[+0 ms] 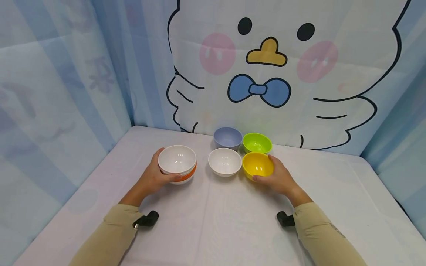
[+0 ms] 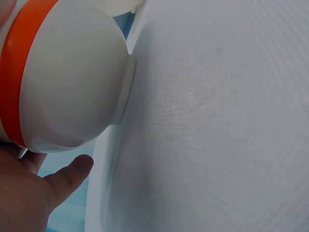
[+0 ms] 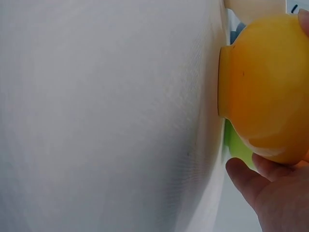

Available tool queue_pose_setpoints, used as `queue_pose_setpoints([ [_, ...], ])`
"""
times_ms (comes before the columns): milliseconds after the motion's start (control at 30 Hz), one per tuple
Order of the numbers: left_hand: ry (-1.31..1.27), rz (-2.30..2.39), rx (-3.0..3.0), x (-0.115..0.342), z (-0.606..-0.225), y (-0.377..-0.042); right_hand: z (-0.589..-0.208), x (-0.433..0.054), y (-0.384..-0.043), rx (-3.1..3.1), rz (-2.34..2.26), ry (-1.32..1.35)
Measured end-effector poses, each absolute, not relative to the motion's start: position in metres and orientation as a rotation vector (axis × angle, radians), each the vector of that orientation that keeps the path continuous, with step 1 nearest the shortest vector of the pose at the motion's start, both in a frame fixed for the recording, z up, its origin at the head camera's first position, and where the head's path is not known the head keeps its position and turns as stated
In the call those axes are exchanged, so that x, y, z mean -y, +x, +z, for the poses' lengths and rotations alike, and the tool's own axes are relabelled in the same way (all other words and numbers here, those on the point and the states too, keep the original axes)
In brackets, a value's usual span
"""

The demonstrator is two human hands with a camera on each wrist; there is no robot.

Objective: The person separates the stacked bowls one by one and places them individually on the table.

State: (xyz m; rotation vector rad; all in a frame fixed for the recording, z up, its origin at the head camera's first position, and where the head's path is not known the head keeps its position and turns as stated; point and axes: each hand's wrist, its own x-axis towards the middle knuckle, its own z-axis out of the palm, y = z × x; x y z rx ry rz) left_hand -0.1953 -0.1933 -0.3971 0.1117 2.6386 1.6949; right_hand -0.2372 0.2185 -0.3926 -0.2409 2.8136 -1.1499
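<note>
A person's left hand (image 1: pixel 154 180) is gripping a stack of white and orange bowls (image 1: pixel 177 159) left of a white bowl (image 1: pixel 224 162), while the right hand (image 1: pixel 281 179) is grasping a yellow bowl (image 1: pixel 257 164) in front of a green bowl (image 1: pixel 257 142); securing both holds is seemingly occupying this step, any next move calling for level, steady fingers

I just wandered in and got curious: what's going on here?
A person is handling bowls at a table. The left hand holds a bowl stack, white with an orange band; the right hand grips a yellow bowl. Beside the yellow one stands a white bowl, with a blue bowl and a green bowl behind.
</note>
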Motion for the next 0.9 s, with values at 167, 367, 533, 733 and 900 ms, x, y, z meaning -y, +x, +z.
queue_pose_setpoints([
  [167,0.112,1.696,-2.637,0.1937,-0.3982,-0.1949,-0.3922,-0.2186,-0.2362,-2.805,-1.144,-0.241],
  [367,0.121,1.696,-2.641,0.1936,-0.3975,-0.1950,-0.3892,-0.2187,-0.2335,-2.787,-1.118,-0.240],
  [533,0.114,1.686,-2.642,0.1936,-0.3964,-0.1954,-0.3886,-0.2198,-0.2320,-2.779,-1.116,-0.244],
  [733,0.116,1.690,-2.637,0.1934,-0.3963,-0.1952,-0.3884,-0.2203,-0.2318,-2.783,-1.092,-0.244],
  [900,0.133,1.697,-2.641,0.1934,-0.3965,-0.1960,-0.3886,-0.2215,-0.2310,-2.778,-1.091,-0.232],
])
